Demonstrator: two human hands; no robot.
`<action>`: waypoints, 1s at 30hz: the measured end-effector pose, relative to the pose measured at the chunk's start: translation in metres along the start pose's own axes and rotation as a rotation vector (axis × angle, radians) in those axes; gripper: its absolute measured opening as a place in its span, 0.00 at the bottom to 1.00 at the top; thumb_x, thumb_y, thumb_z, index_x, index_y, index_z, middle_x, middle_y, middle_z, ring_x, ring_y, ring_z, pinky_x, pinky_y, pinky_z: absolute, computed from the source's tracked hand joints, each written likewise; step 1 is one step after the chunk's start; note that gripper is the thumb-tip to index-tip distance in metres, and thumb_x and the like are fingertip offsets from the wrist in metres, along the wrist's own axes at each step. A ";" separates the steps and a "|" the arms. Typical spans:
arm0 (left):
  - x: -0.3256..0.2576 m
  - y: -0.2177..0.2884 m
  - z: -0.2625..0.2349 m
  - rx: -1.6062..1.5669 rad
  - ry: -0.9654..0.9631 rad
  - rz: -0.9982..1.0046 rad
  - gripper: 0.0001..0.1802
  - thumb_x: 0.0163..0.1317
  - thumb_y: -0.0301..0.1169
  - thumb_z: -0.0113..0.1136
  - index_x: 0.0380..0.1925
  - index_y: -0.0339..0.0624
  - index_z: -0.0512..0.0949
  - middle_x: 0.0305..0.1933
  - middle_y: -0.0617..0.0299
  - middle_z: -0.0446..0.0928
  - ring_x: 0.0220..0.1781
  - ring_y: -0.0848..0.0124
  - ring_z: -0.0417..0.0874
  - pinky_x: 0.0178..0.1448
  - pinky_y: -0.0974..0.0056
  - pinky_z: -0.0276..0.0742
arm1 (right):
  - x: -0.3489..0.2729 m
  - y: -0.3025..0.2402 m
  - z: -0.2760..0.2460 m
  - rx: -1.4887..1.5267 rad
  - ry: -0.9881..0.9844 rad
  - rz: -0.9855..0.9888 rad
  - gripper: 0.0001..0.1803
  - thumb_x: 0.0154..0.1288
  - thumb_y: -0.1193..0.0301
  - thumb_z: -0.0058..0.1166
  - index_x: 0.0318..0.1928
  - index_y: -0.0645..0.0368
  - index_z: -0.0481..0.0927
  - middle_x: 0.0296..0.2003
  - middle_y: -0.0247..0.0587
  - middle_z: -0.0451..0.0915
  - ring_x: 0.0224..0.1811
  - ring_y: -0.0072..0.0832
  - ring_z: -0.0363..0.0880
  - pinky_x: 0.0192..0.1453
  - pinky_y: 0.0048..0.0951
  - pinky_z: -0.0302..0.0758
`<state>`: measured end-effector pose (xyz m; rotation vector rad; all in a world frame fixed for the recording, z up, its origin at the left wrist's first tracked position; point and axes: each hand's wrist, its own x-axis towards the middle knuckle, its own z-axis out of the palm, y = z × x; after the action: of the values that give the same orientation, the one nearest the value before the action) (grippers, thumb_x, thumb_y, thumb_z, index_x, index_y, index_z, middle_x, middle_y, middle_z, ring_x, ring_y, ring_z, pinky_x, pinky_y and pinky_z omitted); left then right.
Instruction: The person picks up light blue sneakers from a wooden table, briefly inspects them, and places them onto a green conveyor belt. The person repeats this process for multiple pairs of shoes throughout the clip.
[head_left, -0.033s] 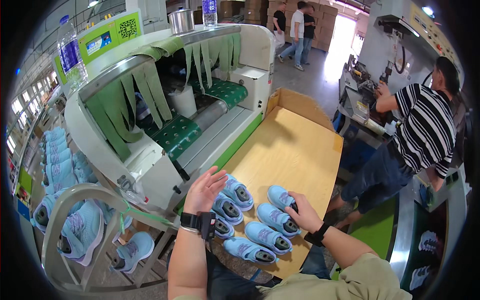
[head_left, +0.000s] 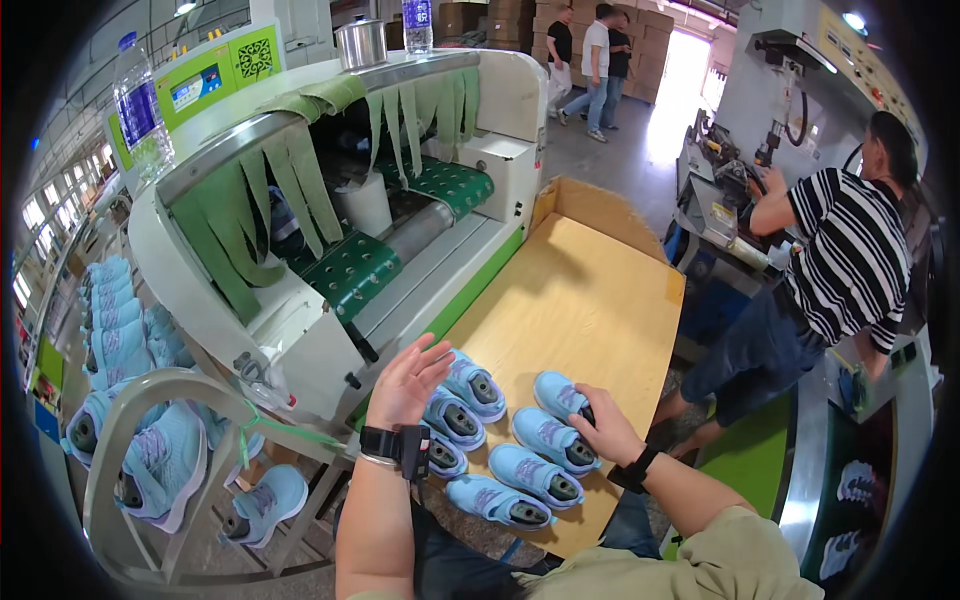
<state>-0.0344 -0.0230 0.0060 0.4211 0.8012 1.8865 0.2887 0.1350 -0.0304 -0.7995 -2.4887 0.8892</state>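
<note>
1. Far blue shoe (head_left: 554, 390), R row, is being gripped at heel by R hand (head_left: 612, 432).
2. L hand (head_left: 408, 380) is being held open, apart, nr L-row shoes (head_left: 456, 417).
3. Both rows are being supported by tbl (head_left: 590, 290).

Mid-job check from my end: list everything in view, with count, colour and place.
Flat wooden board: one, tan, front centre
Low lace-up sneakers: seven visible, light blue, two rows on the board
Boxy conveyor machine with fabric strips: one, white and green, left of board
Small cylinder: one, white, in machine opening
Metal pot: one, silver, atop machine
Plastic bottles: two, clear with purple labels, atop machine
Massed lace-up sneakers: overlapping, uncountable, light blue, far left
Striped-shirt co-worker: one, black-and-white shirt, right
Standing people: three, dark and white tops, background
Black wristbands: two, one per wrist
Left hand: one, bare, raised beside left row
Right hand: one, bare, gripping right row's farthest sneaker
</note>
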 end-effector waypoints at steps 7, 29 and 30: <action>0.000 0.000 0.000 0.030 0.008 0.009 0.24 0.73 0.35 0.48 0.65 0.34 0.67 0.61 0.43 0.75 0.63 0.52 0.76 0.68 0.52 0.71 | -0.002 0.002 0.003 -0.019 0.016 -0.004 0.30 0.66 0.67 0.58 0.64 0.63 0.65 0.57 0.59 0.71 0.60 0.53 0.71 0.64 0.42 0.69; 0.003 -0.006 0.003 0.027 0.034 -0.023 0.25 0.74 0.34 0.47 0.66 0.30 0.64 0.61 0.42 0.74 0.63 0.51 0.77 0.69 0.53 0.71 | 0.095 0.026 -0.040 -0.211 -0.185 0.039 0.31 0.61 0.56 0.63 0.60 0.62 0.72 0.55 0.58 0.75 0.57 0.52 0.74 0.62 0.43 0.71; 0.005 -0.006 0.004 0.027 0.024 -0.027 0.25 0.74 0.34 0.47 0.66 0.31 0.64 0.61 0.42 0.74 0.63 0.51 0.77 0.69 0.53 0.71 | 0.114 0.031 -0.045 -0.238 -0.103 -0.002 0.33 0.59 0.55 0.64 0.59 0.63 0.73 0.56 0.58 0.75 0.57 0.52 0.74 0.62 0.43 0.71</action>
<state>-0.0300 -0.0159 0.0042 0.4032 0.8454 1.8605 0.2366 0.2459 -0.0011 -0.8450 -2.7219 0.6555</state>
